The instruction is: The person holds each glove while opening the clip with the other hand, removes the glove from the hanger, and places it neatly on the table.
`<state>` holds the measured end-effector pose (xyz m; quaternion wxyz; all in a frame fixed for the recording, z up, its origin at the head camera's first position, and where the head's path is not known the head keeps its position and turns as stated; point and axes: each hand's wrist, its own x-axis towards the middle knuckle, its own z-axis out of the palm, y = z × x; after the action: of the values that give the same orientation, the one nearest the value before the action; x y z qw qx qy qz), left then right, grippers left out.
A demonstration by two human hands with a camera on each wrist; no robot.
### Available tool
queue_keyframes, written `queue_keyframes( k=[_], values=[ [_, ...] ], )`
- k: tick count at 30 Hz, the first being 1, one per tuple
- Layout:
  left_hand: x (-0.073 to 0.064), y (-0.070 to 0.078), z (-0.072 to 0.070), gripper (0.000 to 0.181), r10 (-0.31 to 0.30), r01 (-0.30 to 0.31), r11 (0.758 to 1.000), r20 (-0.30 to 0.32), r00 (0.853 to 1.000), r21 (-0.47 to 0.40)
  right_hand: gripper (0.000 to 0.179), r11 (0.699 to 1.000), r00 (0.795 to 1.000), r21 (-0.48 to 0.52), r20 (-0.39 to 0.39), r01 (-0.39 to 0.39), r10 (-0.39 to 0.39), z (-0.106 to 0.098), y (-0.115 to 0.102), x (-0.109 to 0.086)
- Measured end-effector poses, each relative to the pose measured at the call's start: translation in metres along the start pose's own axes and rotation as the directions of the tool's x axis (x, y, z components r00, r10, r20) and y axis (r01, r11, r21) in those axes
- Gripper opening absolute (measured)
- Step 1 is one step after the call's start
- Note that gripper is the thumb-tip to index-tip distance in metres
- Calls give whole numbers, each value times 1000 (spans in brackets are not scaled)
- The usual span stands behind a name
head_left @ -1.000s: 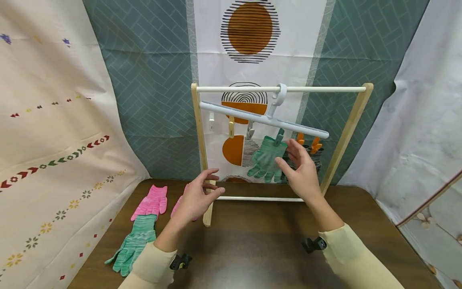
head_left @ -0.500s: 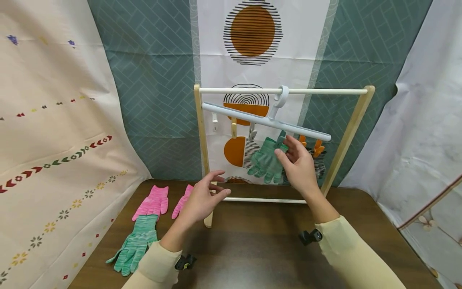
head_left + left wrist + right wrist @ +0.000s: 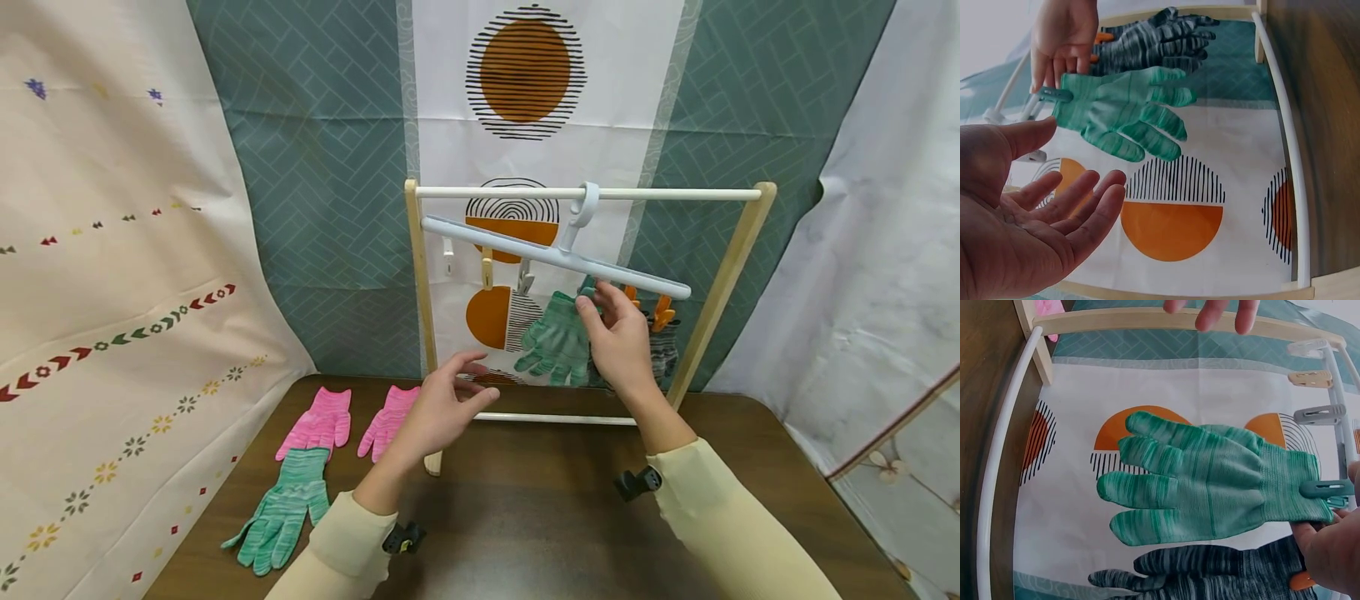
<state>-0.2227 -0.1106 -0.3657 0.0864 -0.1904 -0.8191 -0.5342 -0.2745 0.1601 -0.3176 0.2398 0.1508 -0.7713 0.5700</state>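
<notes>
A green striped glove (image 3: 1210,481) hangs by its cuff from a dark green clothespin (image 3: 1325,489) under the pale blue hanger (image 3: 525,248). My right hand (image 3: 622,346) is at that cuff, thumb and fingers pinching about the clothespin; the exact contact is partly hidden. In the right wrist view, its fingertips (image 3: 1310,534) lie against the cuff's corner. My left hand (image 3: 442,404) floats left of the glove with fingers spread and relaxed, holding nothing. In the left wrist view, its palm (image 3: 1016,244) faces the glove without touching it. A black-and-grey glove (image 3: 1154,44) hangs behind from orange clothespins (image 3: 663,313).
The hanger tilts down to the right on the white bar of a wooden rack (image 3: 723,292). White, beige and grey clothespins (image 3: 487,268) hang from its left part. Two pink gloves (image 3: 318,421) and another green glove (image 3: 285,508) lie on the brown table (image 3: 525,517) at left.
My right hand has moved up and left from beside the hanging green glove to its clothespin, closing its fingers there. My left hand has drifted rightward, still relaxed.
</notes>
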Motion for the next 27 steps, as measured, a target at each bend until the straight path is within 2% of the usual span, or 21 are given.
queue_keyframes(
  k=[7, 12, 20, 27],
  values=[
    [10, 4, 7, 55, 17, -17, 1000, 13, 1000, 10, 52, 1000, 998, -1, -58, 23, -23, 2, -1, 2],
    [21, 8, 13, 53, 16, -16, 1000, 10, 1000, 12, 46, 998, 996, 50, -81, 47, -43, 2, -3, 2],
    [43, 14, 29, 52, 66, -65, 996, 22, 998, -62, 42, 998, 990, 20, -133, 60, -57, -1, -7, -1],
    [66, 20, 46, 51, 99, -91, 989, 66, 993, -114, 40, 998, 985, -29, -161, 64, -67, -4, -11, -2]
  ],
)
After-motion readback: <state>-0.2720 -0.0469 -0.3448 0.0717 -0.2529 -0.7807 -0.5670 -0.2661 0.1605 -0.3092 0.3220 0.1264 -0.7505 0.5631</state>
